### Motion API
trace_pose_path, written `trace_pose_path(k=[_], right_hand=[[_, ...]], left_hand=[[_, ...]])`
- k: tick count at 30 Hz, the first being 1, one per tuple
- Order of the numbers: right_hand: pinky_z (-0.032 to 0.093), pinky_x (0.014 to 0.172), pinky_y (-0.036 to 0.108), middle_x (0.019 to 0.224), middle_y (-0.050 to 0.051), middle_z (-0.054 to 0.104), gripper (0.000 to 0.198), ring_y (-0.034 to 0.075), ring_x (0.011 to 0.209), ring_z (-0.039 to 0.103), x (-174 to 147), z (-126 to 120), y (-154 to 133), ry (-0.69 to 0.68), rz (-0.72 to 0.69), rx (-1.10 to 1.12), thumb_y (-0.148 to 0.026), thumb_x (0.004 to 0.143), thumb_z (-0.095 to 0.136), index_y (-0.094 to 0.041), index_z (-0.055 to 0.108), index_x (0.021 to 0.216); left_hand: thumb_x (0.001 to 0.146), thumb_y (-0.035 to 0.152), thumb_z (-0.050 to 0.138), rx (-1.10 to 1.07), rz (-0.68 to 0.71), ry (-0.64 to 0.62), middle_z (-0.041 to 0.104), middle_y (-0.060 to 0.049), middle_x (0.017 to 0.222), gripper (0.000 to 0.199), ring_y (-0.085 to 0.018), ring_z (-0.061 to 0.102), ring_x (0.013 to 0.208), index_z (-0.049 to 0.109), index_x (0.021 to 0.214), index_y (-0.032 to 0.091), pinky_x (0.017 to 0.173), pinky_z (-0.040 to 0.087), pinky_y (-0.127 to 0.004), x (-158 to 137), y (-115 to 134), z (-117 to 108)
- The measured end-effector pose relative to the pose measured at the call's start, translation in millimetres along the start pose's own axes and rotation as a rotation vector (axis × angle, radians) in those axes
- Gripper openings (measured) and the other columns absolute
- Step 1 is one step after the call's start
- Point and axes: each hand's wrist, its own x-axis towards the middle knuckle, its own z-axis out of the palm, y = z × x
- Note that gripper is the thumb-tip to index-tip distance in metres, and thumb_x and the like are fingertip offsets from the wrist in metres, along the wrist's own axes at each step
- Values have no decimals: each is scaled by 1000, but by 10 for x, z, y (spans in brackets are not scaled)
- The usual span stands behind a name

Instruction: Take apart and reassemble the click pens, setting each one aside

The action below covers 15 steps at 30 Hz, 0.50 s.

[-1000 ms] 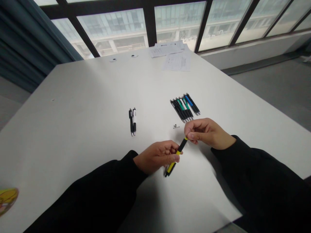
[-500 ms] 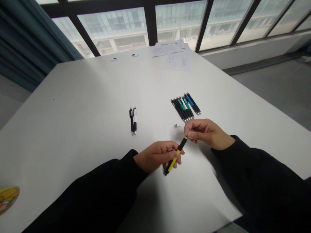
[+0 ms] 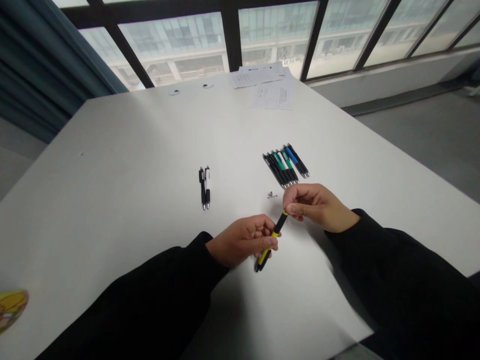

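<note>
A yellow-and-black pen (image 3: pixel 279 225) slants between my two hands above the table, its black grip end up toward the right. My left hand (image 3: pixel 245 241) is closed around the yellow barrel, with the thumb lying on it. With thumb and fingertips, my right hand (image 3: pixel 309 206) pinches the upper end of the pen; the tip itself is hidden by the fingers. Small metal pen parts (image 3: pixel 271 194) lie just left of the right hand. Beyond it rests a row of several pens (image 3: pixel 282 167) in black, green, white and blue.
Two pens, one black (image 3: pixel 203 189) and one white-and-black (image 3: pixel 207 187), lie side by side left of centre on the white table (image 3: pixel 131 165). Printed papers (image 3: pixel 273 94) lie at the far edge below the windows. A yellow object (image 3: pixel 13 307) is partly seen at the left.
The pen has turned a little about its length, so its black clip now shows on the right side. My left fingers have curled in more. The right hand hardly moved.
</note>
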Motion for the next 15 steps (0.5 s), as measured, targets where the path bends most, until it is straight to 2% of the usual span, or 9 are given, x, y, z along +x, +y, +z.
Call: trace_pose_path(k=[9,12,15], right_hand=[[37,49,23,62,-2,58,23,9,52,46,10,-3,0,14,5,-5,-34,79,81,-14,69,75],[41,52,24,68,1,65,27,10,56,51,14,-39,8,-6,-37,-46,-37,75,84,-15,73,86],[44,57,27,79,5,70,30,13,61,55,24,-65,24,52,-100,-245,-42,82,76,-15,74,96]], left_hand=[[78,37,80,-28,23,21,57,4,64,35,-5,45,51,56,90,14,48,36,-17,-8,8,21],[79,37,79,-26,13,11,60,2,66,35,-6,50,51,55,90,15,49,39,-18,-3,-5,8],[81,38,78,-65,30,-17,65,-3,78,34,-10,61,62,57,93,14,53,46,-19,1,-2,-1]])
